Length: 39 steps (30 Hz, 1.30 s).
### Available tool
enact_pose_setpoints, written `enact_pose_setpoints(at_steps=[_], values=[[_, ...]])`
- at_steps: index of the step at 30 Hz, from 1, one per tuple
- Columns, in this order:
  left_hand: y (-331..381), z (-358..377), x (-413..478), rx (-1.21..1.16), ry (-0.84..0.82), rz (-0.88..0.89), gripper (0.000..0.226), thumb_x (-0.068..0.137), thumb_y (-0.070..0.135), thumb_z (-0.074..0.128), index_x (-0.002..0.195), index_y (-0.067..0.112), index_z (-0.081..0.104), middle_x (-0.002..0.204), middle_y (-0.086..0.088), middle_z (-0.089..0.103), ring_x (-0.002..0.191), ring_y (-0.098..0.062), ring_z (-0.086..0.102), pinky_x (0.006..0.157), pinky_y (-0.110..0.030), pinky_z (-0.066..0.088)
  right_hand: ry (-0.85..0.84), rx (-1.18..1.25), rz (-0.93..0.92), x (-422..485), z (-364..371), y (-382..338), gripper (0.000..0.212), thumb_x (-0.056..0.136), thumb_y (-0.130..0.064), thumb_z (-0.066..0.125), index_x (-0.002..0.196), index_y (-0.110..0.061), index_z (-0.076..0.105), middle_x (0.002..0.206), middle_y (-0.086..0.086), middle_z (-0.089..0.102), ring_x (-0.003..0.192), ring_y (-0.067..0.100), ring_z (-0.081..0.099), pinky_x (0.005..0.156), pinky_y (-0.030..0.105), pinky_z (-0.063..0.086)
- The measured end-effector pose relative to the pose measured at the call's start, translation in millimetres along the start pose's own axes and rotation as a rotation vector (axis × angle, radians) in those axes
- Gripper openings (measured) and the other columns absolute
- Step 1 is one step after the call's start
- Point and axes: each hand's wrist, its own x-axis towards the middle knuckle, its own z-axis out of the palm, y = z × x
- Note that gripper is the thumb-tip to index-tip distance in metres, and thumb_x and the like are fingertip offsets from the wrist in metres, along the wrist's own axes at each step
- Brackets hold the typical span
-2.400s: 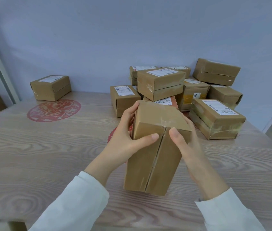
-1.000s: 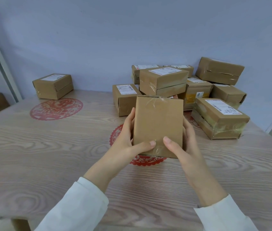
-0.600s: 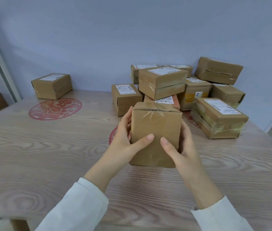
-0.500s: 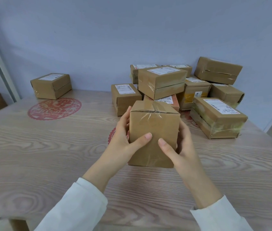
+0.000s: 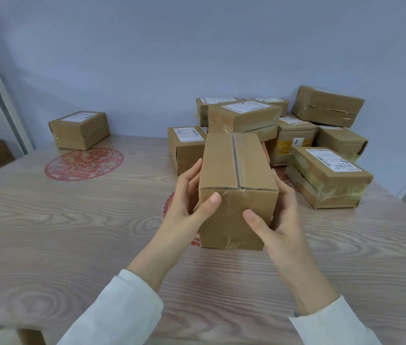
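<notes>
**Cardboard carton [image 5: 236, 185] gripped from both sides**

Head view: the cardboard carton was held over the middle of the wooden desk [image 5: 72, 232], its taped seam facing up. The left hand [image 5: 188, 202] clasped its left side, thumb laid across the near face. The right hand [image 5: 277, 220] clasped the right side likewise. Behind it lay a heap of labelled parcels [image 5: 326, 175] — and one lone parcel [image 5: 80, 129] stood far left, just behind a red paper-cut emblem [image 5: 83, 164].

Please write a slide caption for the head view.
Left hand and right hand hold a box over a table, parcels behind.
</notes>
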Motion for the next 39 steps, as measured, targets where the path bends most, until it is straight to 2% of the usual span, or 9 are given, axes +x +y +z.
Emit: enact_pose_setpoints(at_steps=[3,8,10,14,19,22,26,32,39], values=[[-1,-1,0,-0.046,0.023,-0.071,0.098,0.051,0.080,0.069,0.136,0.037,0.044,0.132,0.014,0.058,0.122,-0.004,0.053,0.101,-0.032,0.044,-0.030,-0.029,-0.038,1,-1,2,0.081,0.074,-0.018,0.071,0.142,-0.028,0.029,0.147,-0.005,0.038,0.128,0.002,0.046,0.098,0.025,0.048],[3,-3,3,-0.075,-0.109,-0.214,0.104,0.050,0.084,0.066,0.141,0.047,0.032,0.137,0.016,0.052,0.118,-0.007,0.056,0.092,-0.038,0.051,-0.041,-0.045,-0.057,3,-3,3,0.088,0.069,-0.030,0.076,0.142,-0.029,0.028,0.152,-0.002,0.032,0.133,0.005,0.041,0.103,0.027,0.045],[3,-4,5,-0.128,-0.128,-0.249,0.104,0.051,0.080,0.070,0.141,0.044,0.034,0.138,0.006,0.053,0.105,-0.016,0.057,0.081,-0.035,0.049,-0.047,-0.042,-0.058,4,-6,3,0.087,0.070,-0.024,0.079,0.141,-0.028,0.029,0.152,-0.002,0.032,0.130,0.002,0.043,0.099,0.024,0.046],[-5,-4,9,-0.250,-0.012,-0.270,0.088,0.052,0.049,0.071,0.134,0.036,0.042,0.133,0.001,0.057,0.114,-0.020,0.056,0.089,-0.042,0.047,-0.080,-0.110,-0.089,3,-7,2,0.087,0.066,-0.051,0.079,0.138,-0.037,0.035,0.153,-0.009,0.029,0.139,0.006,0.032,0.109,0.042,0.039],[-8,-2,5,-0.183,-0.014,-0.198,0.094,0.049,0.044,0.068,0.137,0.036,0.037,0.125,0.005,0.059,0.105,-0.015,0.059,0.077,-0.026,0.046,-0.160,0.019,0.036,1,-8,-8,0.098,0.057,-0.068,0.076,0.139,-0.045,0.026,0.146,-0.020,0.037,0.131,-0.003,0.039,0.099,0.023,0.045],[-8,-2,3,-0.109,-0.043,-0.169,0.096,0.051,0.046,0.069,0.140,0.041,0.033,0.132,0.007,0.055,0.116,-0.015,0.057,0.084,-0.027,0.044,-0.208,0.104,0.164,-1,-12,-5,0.109,0.056,-0.055,0.080,0.143,-0.050,0.016,0.144,-0.023,0.040,0.131,0.001,0.042,0.106,0.034,0.039],[-3,-5,2,-0.036,-0.119,-0.160,0.097,0.054,0.045,0.069,0.142,0.043,0.028,0.139,0.010,0.048,0.124,-0.014,0.051,0.086,-0.026,0.044,-0.198,0.137,0.224,-1,-15,-2,0.098,0.062,-0.043,0.070,0.145,-0.044,0.018,0.141,-0.019,0.046,0.128,0.006,0.047,0.102,0.037,0.042],[4,-4,4,-0.026,-0.149,-0.188,0.103,0.045,0.053,0.084,0.132,0.049,0.029,0.140,0.013,0.044,0.125,-0.006,0.049,0.091,-0.026,0.049,-0.098,0.175,0.241,0,-16,1,0.096,0.050,-0.036,0.071,0.137,-0.040,0.030,0.126,-0.011,0.056,0.113,0.008,0.058,0.078,0.023,0.052],[1,-2,6,0.018,-0.068,-0.173,0.111,0.047,0.045,0.075,0.142,0.043,0.017,0.138,0.008,0.043,0.124,-0.011,0.051,0.101,-0.035,0.047,-0.152,0.101,0.215,-3,-9,-3,0.086,0.056,-0.036,0.074,0.127,-0.051,0.028,0.133,-0.017,0.048,0.115,-0.002,0.053,0.080,0.014,0.050]])
